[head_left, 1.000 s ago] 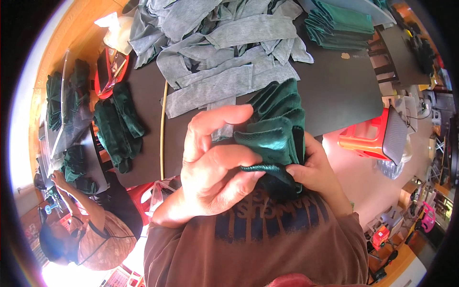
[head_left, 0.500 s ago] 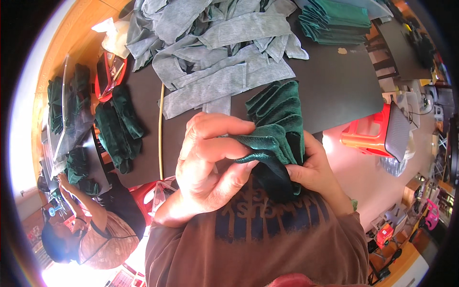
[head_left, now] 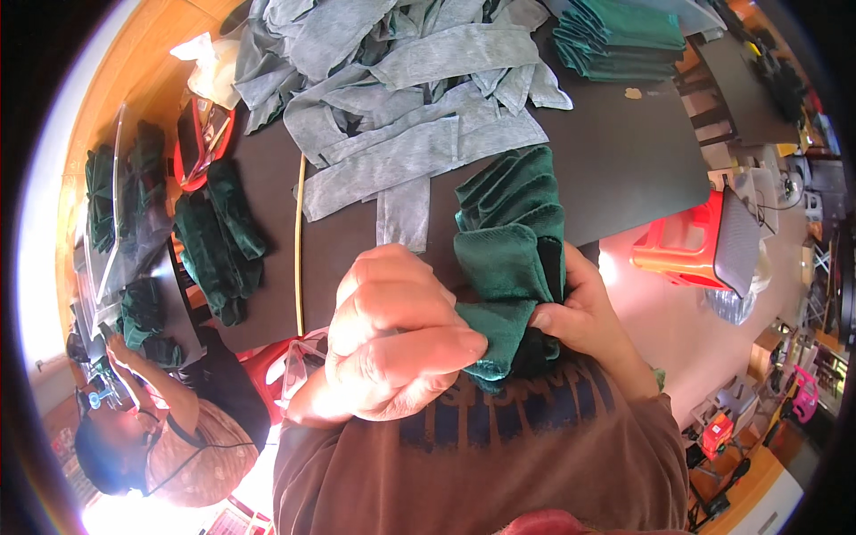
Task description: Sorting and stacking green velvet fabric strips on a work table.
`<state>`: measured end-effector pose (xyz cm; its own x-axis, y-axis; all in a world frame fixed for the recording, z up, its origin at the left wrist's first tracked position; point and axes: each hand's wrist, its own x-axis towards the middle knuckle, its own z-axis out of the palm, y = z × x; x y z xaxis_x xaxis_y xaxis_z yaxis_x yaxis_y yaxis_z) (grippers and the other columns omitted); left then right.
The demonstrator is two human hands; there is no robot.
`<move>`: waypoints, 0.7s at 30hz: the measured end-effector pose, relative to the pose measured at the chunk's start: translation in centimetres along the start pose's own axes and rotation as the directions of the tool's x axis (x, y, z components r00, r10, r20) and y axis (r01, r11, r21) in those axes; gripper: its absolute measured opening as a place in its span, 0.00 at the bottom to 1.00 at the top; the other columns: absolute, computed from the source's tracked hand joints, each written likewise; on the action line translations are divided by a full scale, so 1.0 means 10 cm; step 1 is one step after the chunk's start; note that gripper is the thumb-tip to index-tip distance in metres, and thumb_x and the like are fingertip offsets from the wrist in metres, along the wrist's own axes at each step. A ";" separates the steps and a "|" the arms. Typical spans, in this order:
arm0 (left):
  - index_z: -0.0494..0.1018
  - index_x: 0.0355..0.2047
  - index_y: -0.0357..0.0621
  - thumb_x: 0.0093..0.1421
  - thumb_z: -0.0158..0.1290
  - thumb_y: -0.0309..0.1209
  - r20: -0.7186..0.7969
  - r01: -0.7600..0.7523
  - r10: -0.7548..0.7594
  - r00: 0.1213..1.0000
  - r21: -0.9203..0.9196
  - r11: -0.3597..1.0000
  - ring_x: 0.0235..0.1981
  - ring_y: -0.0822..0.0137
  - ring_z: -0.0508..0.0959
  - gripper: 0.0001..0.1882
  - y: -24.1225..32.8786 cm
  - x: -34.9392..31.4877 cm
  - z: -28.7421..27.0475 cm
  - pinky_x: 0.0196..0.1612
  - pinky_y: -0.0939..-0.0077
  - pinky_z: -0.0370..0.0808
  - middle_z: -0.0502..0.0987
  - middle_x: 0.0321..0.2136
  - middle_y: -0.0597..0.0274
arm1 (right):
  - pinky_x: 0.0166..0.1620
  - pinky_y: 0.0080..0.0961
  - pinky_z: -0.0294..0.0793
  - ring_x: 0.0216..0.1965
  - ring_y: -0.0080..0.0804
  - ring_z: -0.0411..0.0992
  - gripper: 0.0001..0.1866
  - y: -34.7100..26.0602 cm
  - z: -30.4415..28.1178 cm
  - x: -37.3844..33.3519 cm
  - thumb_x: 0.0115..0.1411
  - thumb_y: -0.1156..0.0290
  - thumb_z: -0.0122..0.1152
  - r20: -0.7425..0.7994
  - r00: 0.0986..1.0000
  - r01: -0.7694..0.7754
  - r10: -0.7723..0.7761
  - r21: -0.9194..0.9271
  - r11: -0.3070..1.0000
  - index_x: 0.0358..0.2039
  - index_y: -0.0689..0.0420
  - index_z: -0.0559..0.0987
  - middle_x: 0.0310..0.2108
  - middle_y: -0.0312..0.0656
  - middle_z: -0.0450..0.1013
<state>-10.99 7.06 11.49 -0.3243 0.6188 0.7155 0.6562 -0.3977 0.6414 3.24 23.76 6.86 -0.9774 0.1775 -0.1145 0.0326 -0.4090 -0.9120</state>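
Note:
A bundle of dark green velvety fabric pieces (head_left: 510, 205), stacked in layered folds, is in front of me at chest height. My right hand (head_left: 588, 316) clasps its right side, thumb on the near layers and fingers behind. My left hand (head_left: 392, 334) is closed at the bundle's lower left, thumb and fingertips pinching the corner of the nearest green flap. Part of the lower bundle lies behind that flap. Beyond my hands, a loose pile of grey fabric strips (head_left: 383, 169) spreads over the dark table (head_left: 624, 169).
Folded green fabric (head_left: 620, 40) is stacked at the far right. More green pieces (head_left: 218, 241) lie left, past a yellow strip (head_left: 300, 250) and near a red basket (head_left: 201, 143). A red stool (head_left: 682, 236) stands right. Another person (head_left: 178, 428) works at lower left.
My left hand has gone from holding the layered edges with spread fingers to a closed pinch lower down. The near green flap now hangs down and lies flatter.

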 end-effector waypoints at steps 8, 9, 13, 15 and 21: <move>0.73 0.38 0.39 0.56 0.56 0.28 -0.005 0.227 -0.227 0.974 0.010 0.974 0.42 0.53 0.73 0.10 -0.08 -0.03 -0.08 0.44 0.62 0.70 0.72 0.46 0.42 | 0.53 0.23 0.66 0.49 0.23 0.69 0.33 0.00 0.02 0.02 0.53 0.67 0.70 0.025 1.000 0.016 -0.014 -0.077 0.997 0.55 0.66 0.67 0.47 0.40 0.72; 0.73 0.38 0.39 0.55 0.56 0.26 -0.004 0.226 -0.226 0.974 0.012 0.974 0.42 0.53 0.74 0.11 -0.09 -0.04 -0.08 0.44 0.62 0.69 0.73 0.47 0.42 | 0.53 0.23 0.66 0.49 0.24 0.69 0.33 0.00 0.03 0.02 0.53 0.67 0.70 0.013 1.000 0.013 -0.012 -0.076 0.997 0.56 0.66 0.66 0.47 0.41 0.72; 0.73 0.38 0.40 0.53 0.56 0.24 0.004 0.258 -0.258 0.966 0.019 0.966 0.42 0.54 0.75 0.11 -0.11 -0.05 -0.08 0.43 0.64 0.68 0.74 0.45 0.44 | 0.53 0.24 0.67 0.50 0.26 0.70 0.33 -0.02 0.05 0.03 0.52 0.67 0.70 -0.017 1.000 0.009 -0.010 -0.062 0.998 0.56 0.66 0.67 0.48 0.42 0.72; 0.73 0.38 0.40 0.52 0.56 0.23 0.025 0.206 -0.209 0.978 0.085 0.975 0.38 0.56 0.74 0.12 -0.16 -0.06 -0.08 0.43 0.66 0.67 0.75 0.43 0.46 | 0.52 0.24 0.67 0.49 0.26 0.70 0.33 0.00 0.03 0.03 0.52 0.67 0.70 -0.017 1.000 0.007 -0.009 -0.080 0.997 0.56 0.66 0.67 0.47 0.42 0.73; 0.74 0.38 0.40 0.50 0.56 0.19 0.027 0.241 -0.242 0.970 0.031 0.970 0.34 0.60 0.72 0.13 -0.11 -0.03 -0.10 0.40 0.69 0.69 0.74 0.39 0.51 | 0.51 0.23 0.67 0.47 0.26 0.70 0.33 0.05 0.00 0.05 0.53 0.65 0.70 0.012 0.999 0.049 -0.047 -0.179 0.983 0.55 0.66 0.67 0.45 0.42 0.73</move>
<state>-12.27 6.65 10.90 -0.4549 0.7145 0.5316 0.5794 -0.2159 0.7859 2.81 23.69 6.37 -0.9802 0.1863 -0.0666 0.0218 -0.2330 -0.9722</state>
